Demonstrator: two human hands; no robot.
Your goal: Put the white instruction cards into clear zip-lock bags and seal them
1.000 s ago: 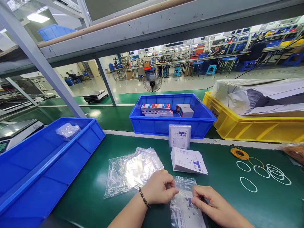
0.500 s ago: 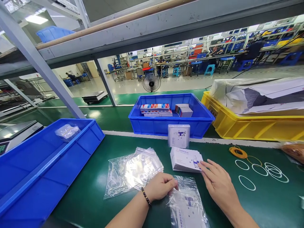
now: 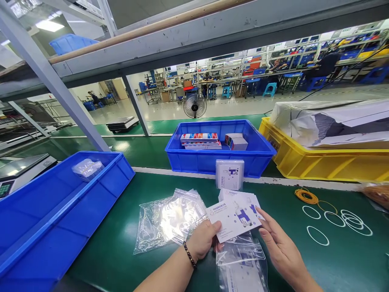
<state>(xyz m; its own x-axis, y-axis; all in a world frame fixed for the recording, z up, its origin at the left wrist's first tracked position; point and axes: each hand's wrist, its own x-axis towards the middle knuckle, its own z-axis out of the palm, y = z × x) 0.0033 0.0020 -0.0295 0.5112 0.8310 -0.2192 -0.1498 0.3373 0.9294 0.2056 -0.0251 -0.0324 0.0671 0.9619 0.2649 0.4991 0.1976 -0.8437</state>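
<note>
A white printed booklet (image 3: 234, 219) with a purple picture is held at its lower left corner by my left hand (image 3: 202, 239), the thumb lying on top. My right hand (image 3: 281, 247) is at the booklet's right edge, fingertips close to it, with thumb and fingers apart. Behind the booklet lies a stack of similar booklets (image 3: 243, 195), partly covered. Below my hands, a clear zip bag (image 3: 243, 263) with a booklet inside lies on the green table. Left of my left hand are several clear zip bags (image 3: 173, 217), overlapping in a pile.
A bagged booklet pack (image 3: 230, 174) leans on a blue bin (image 3: 219, 160) holding small boxes. Another blue bin (image 3: 100, 202) stands left, a yellow bin (image 3: 331, 164) right. White rings (image 3: 317, 236) and yellow rubber bands (image 3: 305, 196) lie at right. A metal shelf beam (image 3: 182, 38) crosses overhead.
A booklet has come off the stack and moved left and toward me into my left hand. My left hand has let go of the bag's top, which now lies folded back.
</note>
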